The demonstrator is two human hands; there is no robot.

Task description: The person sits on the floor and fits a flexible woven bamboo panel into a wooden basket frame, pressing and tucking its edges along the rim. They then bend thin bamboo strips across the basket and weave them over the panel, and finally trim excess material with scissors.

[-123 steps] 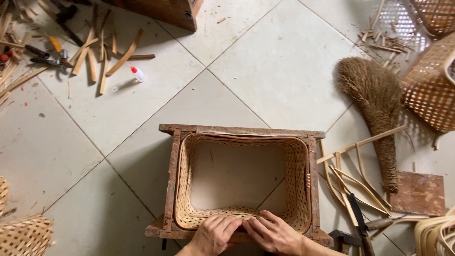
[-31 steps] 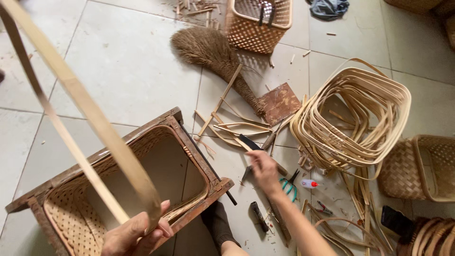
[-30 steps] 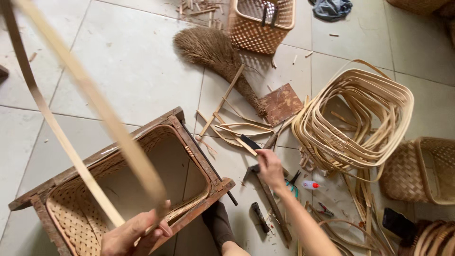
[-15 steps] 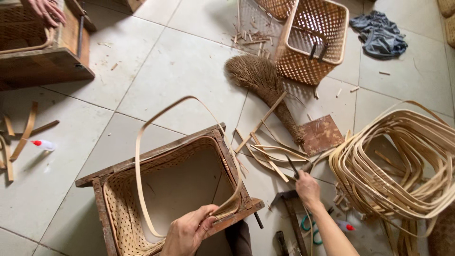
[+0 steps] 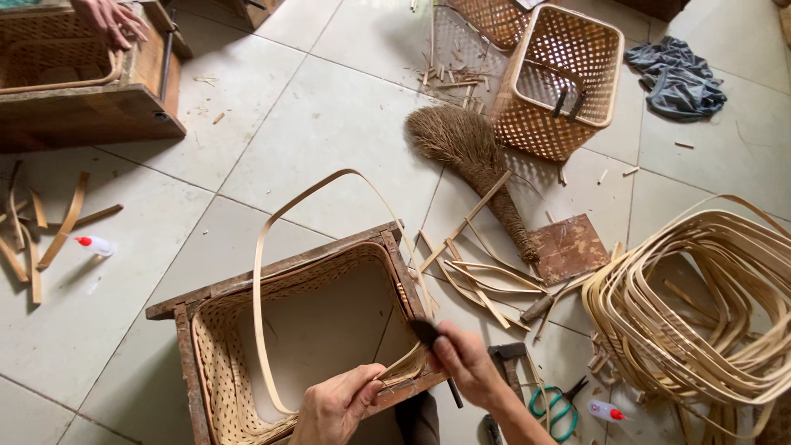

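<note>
Gripping knife [image 5: 434, 346] now – right hand [image 5: 463, 363], was reaching

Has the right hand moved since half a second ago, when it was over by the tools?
Yes. The right hand has come back from the tools on the floor to the wooden frame, gripping a dark-handled tool beside the left hand.

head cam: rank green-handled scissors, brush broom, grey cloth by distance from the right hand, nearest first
1. Green-handled scissors: on the floor just right of the right hand, at the bottom of the view.
2. Brush broom: up the floor from that hand, near the middle of the view.
3. Grey cloth: crumpled at the top right, beyond the open-weave basket.
</note>
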